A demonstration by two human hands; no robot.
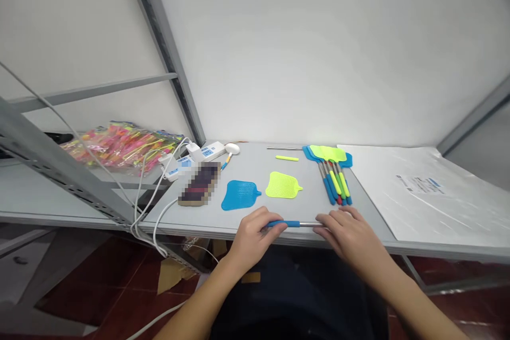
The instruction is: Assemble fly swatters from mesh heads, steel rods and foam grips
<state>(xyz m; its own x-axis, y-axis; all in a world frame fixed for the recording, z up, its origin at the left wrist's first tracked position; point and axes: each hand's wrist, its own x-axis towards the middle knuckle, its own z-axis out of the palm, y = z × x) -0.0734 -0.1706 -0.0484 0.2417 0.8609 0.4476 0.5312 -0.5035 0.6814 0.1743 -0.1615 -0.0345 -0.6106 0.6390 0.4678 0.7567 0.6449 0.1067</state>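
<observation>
Between my two hands, a metal rod with a blue grip [292, 223] lies level over the front edge of the shelf. My left hand [257, 231] is closed on its blue end. The bare metal end is pinched in my right hand [345, 228], whose fingers partly hide it. Just beyond lie a blue fly swatter head [240, 194] and a yellow-green fly swatter head [282, 185], both flat and without rods. Behind them are a yellow-green grip tube [287, 158] and a thin metal rod [283, 148]. A pile of fly swatters [334, 175] with coloured grips lies to the right.
A pixelated dark object [200, 183] lies on the left, by white power strips [213, 151] with cables and a white round-headed item [232, 148]. White wrapping [430, 196] covers the right side. Bagged colourful items [123, 146] lie beyond the metal post [167, 48].
</observation>
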